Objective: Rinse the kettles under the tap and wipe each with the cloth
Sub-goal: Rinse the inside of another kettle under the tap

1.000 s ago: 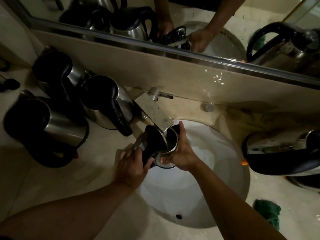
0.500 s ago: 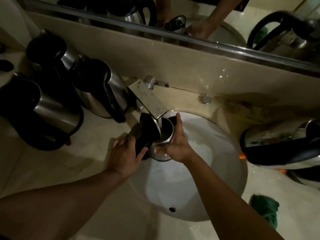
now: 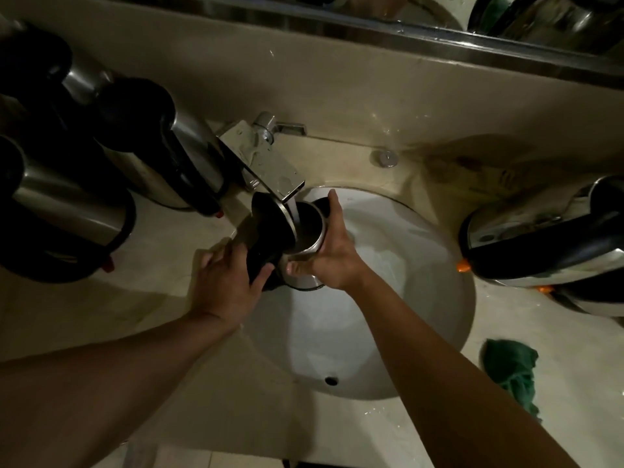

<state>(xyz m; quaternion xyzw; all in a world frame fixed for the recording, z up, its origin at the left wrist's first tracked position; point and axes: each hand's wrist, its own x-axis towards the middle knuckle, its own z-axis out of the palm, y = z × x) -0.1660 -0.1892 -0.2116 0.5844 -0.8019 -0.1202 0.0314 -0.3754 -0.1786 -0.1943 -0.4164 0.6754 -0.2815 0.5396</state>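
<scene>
Stainless-steel electric kettle (image 3: 305,244) with its black lid (image 3: 270,224) flipped open is sitting tilted over the white sink (image 3: 439,298), directly under the flat chrome tap (image 3: 266,167), whose stream is running into its mouth. Left hand (image 3: 226,285) is gripping the black handle with fingers curled round it, while the right hand (image 3: 332,255) is clasping the steel body, fingers wrapped round the far side and thumb pressing the near side. Three more steel-and-black kettles (image 3: 158,157) are standing on the beige bench (image 3: 101,325) at left, two others (image 3: 543,238) are lying at right, and a green cloth (image 3: 510,369) is lying crumpled on the bench near the sink's right rim.
</scene>
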